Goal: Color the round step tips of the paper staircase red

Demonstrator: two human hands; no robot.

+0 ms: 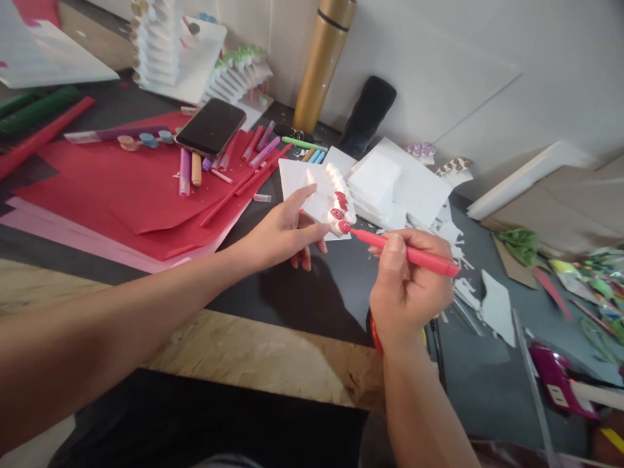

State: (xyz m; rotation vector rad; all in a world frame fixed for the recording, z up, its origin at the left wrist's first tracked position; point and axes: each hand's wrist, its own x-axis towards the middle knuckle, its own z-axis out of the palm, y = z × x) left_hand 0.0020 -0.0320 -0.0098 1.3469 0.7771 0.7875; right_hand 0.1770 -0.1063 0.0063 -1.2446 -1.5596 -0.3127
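My left hand pinches a small white foam piece with bumps along its edge, several of them coloured red. My right hand is closed round a red marker whose tip touches a red bump at the lower end of the piece. Both hands hover above a dark mat, just in front of a white sheet.
Red and pink paper sheets lie at left with scattered markers and a black phone. A gold flask stands at the back. White foam squares and scraps lie right. A wooden table edge runs below.
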